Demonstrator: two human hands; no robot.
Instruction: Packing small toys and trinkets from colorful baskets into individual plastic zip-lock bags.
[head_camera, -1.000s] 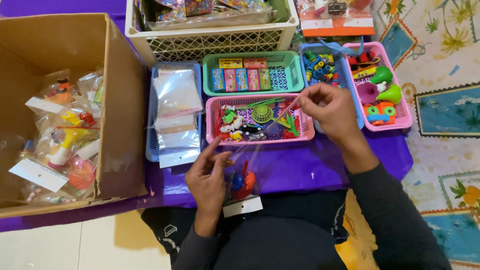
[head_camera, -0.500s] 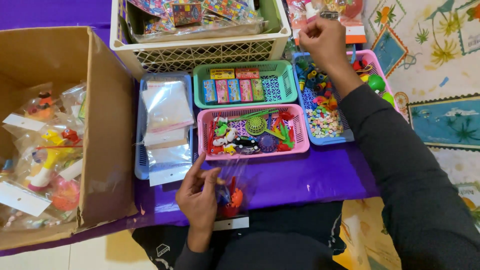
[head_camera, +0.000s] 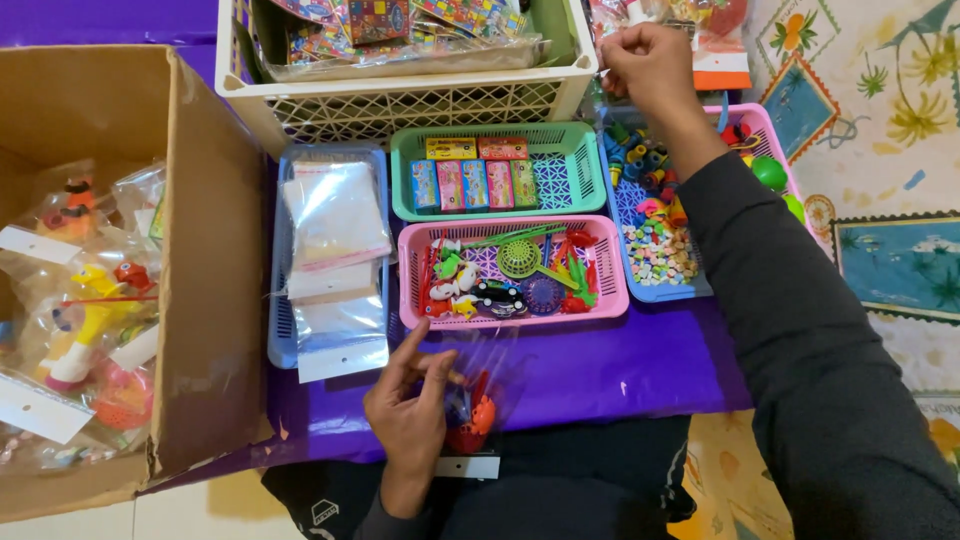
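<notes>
My left hand (head_camera: 410, 415) holds a clear plastic bag (head_camera: 472, 405) with small red, orange and blue toys inside, low over the purple tablecloth (head_camera: 620, 375). My right hand (head_camera: 650, 62) is stretched far back, fingers closed near packets behind the blue basket (head_camera: 655, 215); whether it grips something I cannot tell. A pink basket (head_camera: 512, 270) of small toys lies just beyond my left hand.
A cardboard box (head_camera: 130, 280) of bagged toys stands at the left. A blue tray (head_camera: 335, 250) holds empty clear bags. A green basket (head_camera: 495, 170) holds small coloured boxes, and a white crate (head_camera: 400, 60) stands behind. A second pink basket (head_camera: 765, 150) sits at right.
My right hand left the pink basket and reached back and up past the blue basket. My left hand keeps holding the bag.
</notes>
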